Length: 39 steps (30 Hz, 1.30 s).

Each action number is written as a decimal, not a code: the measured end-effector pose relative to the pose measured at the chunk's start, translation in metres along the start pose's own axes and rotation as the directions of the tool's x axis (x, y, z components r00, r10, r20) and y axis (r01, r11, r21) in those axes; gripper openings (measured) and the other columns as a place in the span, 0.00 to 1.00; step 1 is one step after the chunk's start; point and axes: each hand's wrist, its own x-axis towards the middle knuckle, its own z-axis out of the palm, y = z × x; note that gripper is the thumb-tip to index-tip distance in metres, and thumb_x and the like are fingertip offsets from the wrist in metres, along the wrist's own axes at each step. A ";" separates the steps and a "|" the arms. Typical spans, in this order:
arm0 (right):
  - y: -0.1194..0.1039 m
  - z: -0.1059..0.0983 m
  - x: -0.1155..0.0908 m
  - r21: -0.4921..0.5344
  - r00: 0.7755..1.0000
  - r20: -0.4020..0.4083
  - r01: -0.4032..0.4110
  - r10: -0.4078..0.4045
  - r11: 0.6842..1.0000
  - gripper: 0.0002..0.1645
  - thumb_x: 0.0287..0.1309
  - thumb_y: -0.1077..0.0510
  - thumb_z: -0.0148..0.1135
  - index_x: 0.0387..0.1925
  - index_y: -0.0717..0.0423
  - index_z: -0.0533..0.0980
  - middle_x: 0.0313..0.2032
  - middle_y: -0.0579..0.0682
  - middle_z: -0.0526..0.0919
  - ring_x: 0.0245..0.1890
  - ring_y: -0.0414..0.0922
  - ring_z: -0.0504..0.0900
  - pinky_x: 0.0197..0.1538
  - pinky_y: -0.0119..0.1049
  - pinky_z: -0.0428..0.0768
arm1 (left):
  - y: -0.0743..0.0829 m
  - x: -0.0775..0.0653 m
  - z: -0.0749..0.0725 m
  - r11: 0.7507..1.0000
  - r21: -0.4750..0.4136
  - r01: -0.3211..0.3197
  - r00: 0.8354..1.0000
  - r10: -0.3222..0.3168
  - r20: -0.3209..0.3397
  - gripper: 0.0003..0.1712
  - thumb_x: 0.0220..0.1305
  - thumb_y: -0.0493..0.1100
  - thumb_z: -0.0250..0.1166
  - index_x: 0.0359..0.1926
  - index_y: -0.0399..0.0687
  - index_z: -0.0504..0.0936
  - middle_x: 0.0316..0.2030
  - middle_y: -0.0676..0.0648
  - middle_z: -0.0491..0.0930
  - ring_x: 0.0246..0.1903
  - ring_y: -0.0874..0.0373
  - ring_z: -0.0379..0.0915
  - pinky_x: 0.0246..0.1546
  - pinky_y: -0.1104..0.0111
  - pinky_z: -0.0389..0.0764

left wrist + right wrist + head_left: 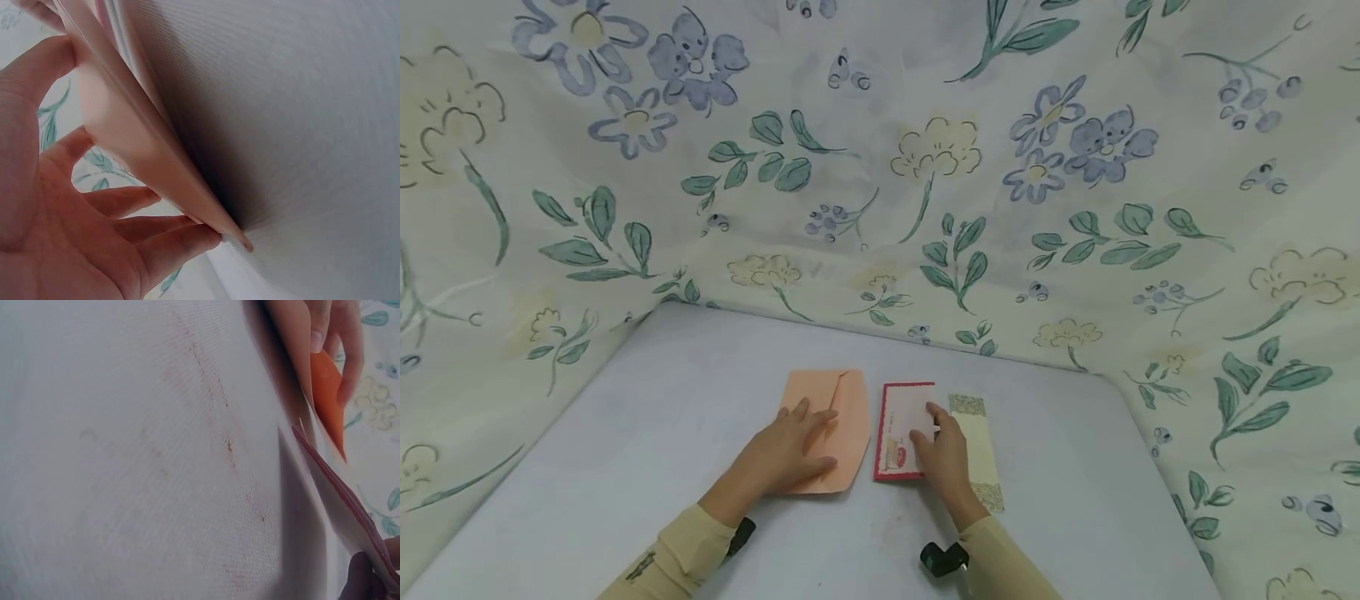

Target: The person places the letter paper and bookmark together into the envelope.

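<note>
A peach paper envelope (852, 433) lies on the white table, its pointed flap toward the right. My left hand (790, 450) rests on it with fingers spread; in the left wrist view straight fingertips and thumb touch the envelope (137, 134). From the right wrist view, the orange inside (330, 400) of the envelope shows beneath the left hand's (340, 331) fingers. Just right of it is a greeting card (898, 412) with a red border and a small printed picture. My right hand (949, 458) pinches the card's right side between thumb and fingers, its edge (340, 487) tilted up.
Beside the right hand lies a cream paper strip (981, 446) with glittery gold ends. Faint reddish marks (229, 447) stain the white tabletop (1075, 500). Floral cloth (850, 208) surrounds the table's back and sides. Black wrist cameras (942, 558) sit under both wrists.
</note>
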 end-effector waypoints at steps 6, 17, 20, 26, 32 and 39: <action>-0.001 0.000 0.001 0.006 1.000 -0.012 -0.005 0.005 1.000 0.33 0.63 0.61 0.69 0.68 0.59 0.72 0.60 0.59 0.78 0.53 0.52 0.79 0.57 0.51 0.79 | -0.001 0.003 0.001 1.000 -0.001 -0.005 1.000 0.005 -0.002 0.42 0.60 0.61 0.72 0.72 0.55 0.71 0.73 0.28 0.58 0.68 0.20 0.56 0.58 0.33 0.69; -0.002 0.000 0.001 0.022 1.000 -0.014 0.019 -0.019 1.000 0.31 0.63 0.61 0.69 0.67 0.62 0.72 0.60 0.60 0.78 0.52 0.53 0.80 0.55 0.50 0.80 | -0.005 0.005 0.003 0.999 0.003 -0.046 0.999 0.046 -0.014 0.41 0.61 0.60 0.71 0.71 0.52 0.72 0.72 0.25 0.59 0.65 0.17 0.57 0.55 0.31 0.71; -0.002 -0.001 0.002 0.016 1.000 -0.019 0.021 -0.021 1.000 0.31 0.63 0.61 0.69 0.67 0.61 0.72 0.60 0.59 0.78 0.51 0.52 0.80 0.55 0.49 0.80 | -0.005 0.006 0.003 0.998 -0.001 -0.055 0.998 0.055 -0.012 0.41 0.61 0.60 0.70 0.71 0.52 0.72 0.72 0.24 0.58 0.65 0.16 0.56 0.54 0.31 0.71; 0.001 0.000 0.004 0.018 1.000 -0.016 0.026 -0.026 0.999 0.31 0.64 0.61 0.68 0.67 0.61 0.72 0.60 0.59 0.78 0.51 0.52 0.80 0.55 0.49 0.80 | -0.003 0.007 0.002 0.999 -0.017 -0.046 0.999 0.046 0.000 0.41 0.60 0.60 0.71 0.71 0.52 0.72 0.72 0.24 0.59 0.65 0.16 0.56 0.55 0.30 0.69; 0.002 0.001 0.004 0.027 0.999 -0.018 0.042 -0.041 0.999 0.31 0.63 0.62 0.68 0.66 0.62 0.72 0.59 0.59 0.79 0.52 0.53 0.80 0.55 0.50 0.80 | -0.003 0.007 0.004 0.999 0.001 -0.038 0.999 0.038 0.008 0.41 0.60 0.61 0.71 0.71 0.53 0.72 0.72 0.24 0.59 0.65 0.16 0.56 0.56 0.31 0.69; 0.005 0.001 0.006 0.020 1.000 -0.012 0.011 -0.011 1.000 0.32 0.64 0.60 0.68 0.68 0.59 0.71 0.60 0.56 0.78 0.52 0.50 0.79 0.54 0.48 0.80 | -0.001 0.009 0.004 0.998 -0.003 -0.064 0.998 0.064 -0.003 0.41 0.60 0.60 0.71 0.70 0.51 0.73 0.71 0.23 0.59 0.64 0.15 0.57 0.54 0.30 0.69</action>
